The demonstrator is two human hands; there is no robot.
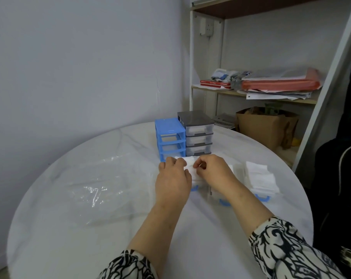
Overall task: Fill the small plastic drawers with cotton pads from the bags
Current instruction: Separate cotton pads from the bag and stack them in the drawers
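At the far side of the round white table (190,228) stand a blue drawer frame (169,138) with its slots empty and a grey drawer unit (197,132) with clear drawers in place. In front of them my left hand (173,178) and my right hand (212,170) both grip a stack of white cotton pads (189,165) over a pulled-out clear drawer with a blue handle (194,188). To the right, two more clear drawers with blue handles (263,198) hold stacks of cotton pads (259,178).
An empty clear plastic bag (102,190) lies spread on the table's left half. Behind the table a shelf unit (271,93) carries papers, red folders and a brown paper bag. A dark bag (339,178) stands at the right.
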